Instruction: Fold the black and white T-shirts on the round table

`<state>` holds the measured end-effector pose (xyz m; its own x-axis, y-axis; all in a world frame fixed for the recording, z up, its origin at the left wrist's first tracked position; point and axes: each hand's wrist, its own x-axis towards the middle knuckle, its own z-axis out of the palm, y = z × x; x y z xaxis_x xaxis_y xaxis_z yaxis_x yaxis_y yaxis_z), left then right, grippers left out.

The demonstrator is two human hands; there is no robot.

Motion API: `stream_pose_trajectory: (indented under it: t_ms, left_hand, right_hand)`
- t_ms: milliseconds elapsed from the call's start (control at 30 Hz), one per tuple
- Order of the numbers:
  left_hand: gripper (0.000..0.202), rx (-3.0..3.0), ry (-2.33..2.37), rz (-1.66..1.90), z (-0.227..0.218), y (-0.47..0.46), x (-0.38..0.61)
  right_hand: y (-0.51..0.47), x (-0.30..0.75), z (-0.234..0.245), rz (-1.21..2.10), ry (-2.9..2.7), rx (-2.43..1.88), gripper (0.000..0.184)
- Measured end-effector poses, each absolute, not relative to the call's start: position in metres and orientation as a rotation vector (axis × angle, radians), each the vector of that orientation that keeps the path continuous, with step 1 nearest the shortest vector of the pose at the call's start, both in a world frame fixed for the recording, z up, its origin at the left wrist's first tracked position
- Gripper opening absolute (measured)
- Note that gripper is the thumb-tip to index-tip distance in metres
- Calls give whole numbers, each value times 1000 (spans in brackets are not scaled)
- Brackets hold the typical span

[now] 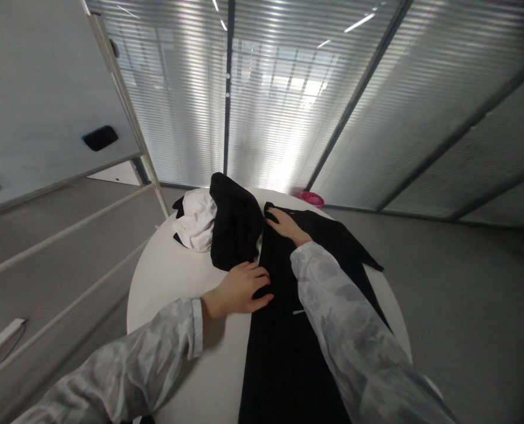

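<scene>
A black garment (pixel 283 353) lies spread along the white round table, running toward me. A small white mark shows near its middle, and a part like a sleeve reaches out to the right. My left hand (pixel 241 288) rests at the garment's left edge, fingers bent and thumb apart from them, with black cloth visible in the gap. Farther up, my right hand (pixel 286 225) lies over the garment's far end, fingers stretched out on the cloth. Just beyond my left hand sits a folded black cloth item (pixel 235 224), beside a crumpled white cloth (pixel 195 221).
The round white table (pixel 155 294) carries all the cloth. A pink basket (pixel 310 199) stands on the floor behind it. At left is a whiteboard (pixel 45 76) on a pale metal frame (pixel 67 259). Glass panels with blinds (pixel 270 106) close off the back.
</scene>
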<state>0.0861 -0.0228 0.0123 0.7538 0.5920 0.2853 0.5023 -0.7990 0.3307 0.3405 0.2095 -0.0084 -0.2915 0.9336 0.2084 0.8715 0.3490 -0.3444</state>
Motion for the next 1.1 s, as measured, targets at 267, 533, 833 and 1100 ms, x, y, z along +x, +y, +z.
stream_pose_trajectory:
  t_ms: [267,533,833,1100]
  left_hand:
    - [31,2728,952,565,17,-24,91]
    - [30,2746,864,546,13,-23,91]
    - [30,2763,817,531,11,-22,93]
    - [29,2779,815,566,4,-19,92]
  right_hand:
    - [152,390,-20,33,-2334,-1621,69]
    - [168,418,-27,115,-2230,-1868,77]
    - [187,380,-6,-15,-2296,-1609,57]
    - [240,345,-6,139,-2354,-1609,51]
